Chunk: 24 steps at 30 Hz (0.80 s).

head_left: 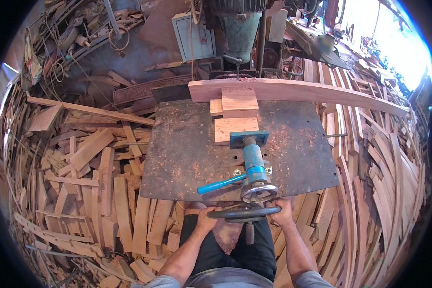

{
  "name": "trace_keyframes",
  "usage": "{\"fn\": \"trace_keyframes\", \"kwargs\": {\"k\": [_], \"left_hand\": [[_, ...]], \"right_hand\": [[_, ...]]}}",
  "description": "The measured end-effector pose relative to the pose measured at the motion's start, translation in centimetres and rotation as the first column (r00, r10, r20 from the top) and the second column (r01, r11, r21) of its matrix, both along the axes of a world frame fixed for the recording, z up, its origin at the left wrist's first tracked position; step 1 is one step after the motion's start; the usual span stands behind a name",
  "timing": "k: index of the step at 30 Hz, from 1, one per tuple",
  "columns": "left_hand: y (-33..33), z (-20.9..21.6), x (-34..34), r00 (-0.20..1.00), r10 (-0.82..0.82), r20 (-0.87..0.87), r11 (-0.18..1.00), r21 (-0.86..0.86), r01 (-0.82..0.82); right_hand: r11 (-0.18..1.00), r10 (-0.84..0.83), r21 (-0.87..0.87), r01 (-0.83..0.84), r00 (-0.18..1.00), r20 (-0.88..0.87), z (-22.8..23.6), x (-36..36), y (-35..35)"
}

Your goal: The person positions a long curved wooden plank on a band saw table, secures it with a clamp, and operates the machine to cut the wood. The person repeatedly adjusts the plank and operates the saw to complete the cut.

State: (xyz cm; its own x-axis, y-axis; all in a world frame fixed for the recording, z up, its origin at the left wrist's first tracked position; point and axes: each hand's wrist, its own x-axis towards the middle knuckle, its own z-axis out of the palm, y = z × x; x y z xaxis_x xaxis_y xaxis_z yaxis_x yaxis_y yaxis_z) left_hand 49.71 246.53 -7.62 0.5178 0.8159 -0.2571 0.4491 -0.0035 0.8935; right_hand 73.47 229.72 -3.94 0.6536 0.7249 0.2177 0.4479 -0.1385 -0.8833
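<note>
Seeing left hand and right hand, fingers clamped on black handwheel, I judge plank braced along far edge of table, work remaining unclear.

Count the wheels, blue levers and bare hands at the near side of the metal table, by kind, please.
Wheels: 2 (black wheel, silver wheel)
Blue levers: 1 (blue lever)
Hands: 2 (left hand, right hand)
Total: 5

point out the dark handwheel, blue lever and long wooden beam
Dark handwheel (240,214): head view, on its rim
Blue lever (222,183): head view, middle of its shaft
Long wooden beam (297,92): head view, side facing the person
</note>
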Motion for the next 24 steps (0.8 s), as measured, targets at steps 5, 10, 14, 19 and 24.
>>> {"fn": "trace_keyframes", "kwargs": {"k": [5, 10, 14, 19, 24], "left_hand": [[-0.1, 0.0, -0.1, 1.0, -0.007, 0.009, 1.0, 0.014, 0.007], [0.1, -1.6, -0.7, 0.99, -0.063, 0.122, 0.998, 0.008, 0.062], [0.4, -3.1, -1.1, 0.98, -0.077, 0.182, 0.991, -0.095, 0.095], [1.0, -3.6, -1.4, 0.978, -0.149, 0.149, 0.98, -0.108, 0.165], [1.2, -3.0, -1.5, 0.979, -0.167, 0.118, 0.968, -0.169, 0.185]], "right_hand": [[0.999, 0.001, -0.054, -0.003, 0.999, -0.043, 0.0, 0.1, -0.3], [1.0, -0.004, -0.013, 0.004, 1.0, -0.027, -0.5, 0.0, -0.3], [1.0, -0.015, 0.019, 0.016, 0.999, -0.052, -0.8, 0.0, -0.1], [1.0, -0.004, 0.007, 0.004, 1.0, 0.023, -0.6, 0.0, -0.2], [0.999, -0.02, 0.04, 0.021, 1.0, -0.01, -0.6, -0.1, -0.2]]}}
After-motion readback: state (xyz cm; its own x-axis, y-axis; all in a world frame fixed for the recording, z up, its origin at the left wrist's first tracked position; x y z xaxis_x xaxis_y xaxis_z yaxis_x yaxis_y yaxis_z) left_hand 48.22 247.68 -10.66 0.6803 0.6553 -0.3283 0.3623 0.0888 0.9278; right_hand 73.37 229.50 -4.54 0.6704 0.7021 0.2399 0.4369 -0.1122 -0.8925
